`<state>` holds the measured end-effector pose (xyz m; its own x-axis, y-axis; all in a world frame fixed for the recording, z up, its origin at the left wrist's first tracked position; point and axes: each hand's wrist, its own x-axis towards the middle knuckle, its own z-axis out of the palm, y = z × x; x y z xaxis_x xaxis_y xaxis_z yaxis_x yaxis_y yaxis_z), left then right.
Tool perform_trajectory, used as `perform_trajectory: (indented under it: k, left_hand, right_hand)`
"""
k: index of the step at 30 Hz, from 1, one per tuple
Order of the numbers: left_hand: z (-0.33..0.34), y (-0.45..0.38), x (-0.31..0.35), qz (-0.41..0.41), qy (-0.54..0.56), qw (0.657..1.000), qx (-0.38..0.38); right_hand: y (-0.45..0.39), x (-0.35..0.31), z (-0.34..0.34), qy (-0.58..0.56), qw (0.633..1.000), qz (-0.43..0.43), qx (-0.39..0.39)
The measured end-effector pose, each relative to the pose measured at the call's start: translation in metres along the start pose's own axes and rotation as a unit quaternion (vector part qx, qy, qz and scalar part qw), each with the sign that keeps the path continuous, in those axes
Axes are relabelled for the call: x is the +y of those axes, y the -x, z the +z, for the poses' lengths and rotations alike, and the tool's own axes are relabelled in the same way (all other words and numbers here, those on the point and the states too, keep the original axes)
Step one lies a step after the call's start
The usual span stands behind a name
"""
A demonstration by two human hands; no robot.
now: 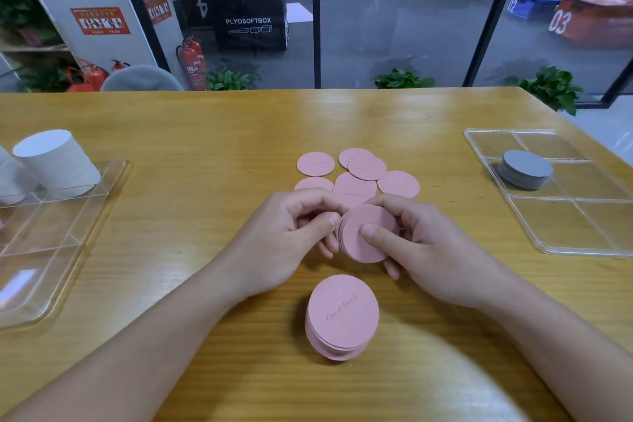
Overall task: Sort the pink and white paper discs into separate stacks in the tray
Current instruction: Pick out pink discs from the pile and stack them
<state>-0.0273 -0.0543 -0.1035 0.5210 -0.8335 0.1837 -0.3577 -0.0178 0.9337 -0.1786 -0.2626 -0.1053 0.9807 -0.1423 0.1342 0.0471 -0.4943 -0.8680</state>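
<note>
Lying nearest the person, just below both hands, a stack of round pink paper discs (342, 319) is resting on the yellow wooden table (212, 134), its top disc showing handwritten letters and its lower discs slipping slightly out of line. Above it, the two hands are meeting over a smaller handheld bundle of pink paper discs (368, 236), tilted up on edge toward the camera. The right hand (424, 250) is gripping this bundle, thumb pressing on the front face and fingers curling behind it. The left hand (291, 240) is curling its fingers at the bundle's left edge, thumb tip touching the rim; whether it is pinching a single disc cannot be told.

Just beyond the hands, several loose pink paper discs (359, 171) are lying flat on the table, some overlapping, the nearest ones partly hidden by the knuckles.

Well apart to the left of the hands, a clear plastic divided tray (61, 267) is sitting on the table, and in its far compartment a tall stack of white paper discs (58, 161) is standing, leaning slightly, with part of a second white stack (10, 178) showing at the picture's edge. Well apart to the right of the hands, a second clear plastic divided tray (582, 233) is holding a low stack of grey discs (525, 169) in a far compartment.

Farther off, beyond the table's far edge, green potted plants (404, 79) are standing along a glass wall, with red fire extinguishers (191, 62) to the left.
</note>
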Motion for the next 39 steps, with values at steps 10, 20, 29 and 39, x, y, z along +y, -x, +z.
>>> perform_trajectory:
  k: [10,20,29,39]
  left_hand:
    - [0.0,-0.037,-0.026,0.042,-0.343,0.937,0.044]
    - [-0.018,-0.024,-0.03,0.033,-0.347,0.936,0.057]
    - [-0.013,-0.02,-0.025,-0.055,-0.403,0.912,0.044]
    - [-0.013,-0.013,-0.016,-0.03,-0.149,0.981,0.12]
  right_hand:
    - [-0.002,0.001,-0.005,0.011,0.996,0.044,0.081]
    - [-0.001,0.003,-0.007,0.019,0.995,0.058,0.082]
    - [-0.002,0.002,-0.008,0.016,0.995,0.058,0.084]
    - [-0.002,0.0,-0.01,-0.001,0.994,0.048,0.097]
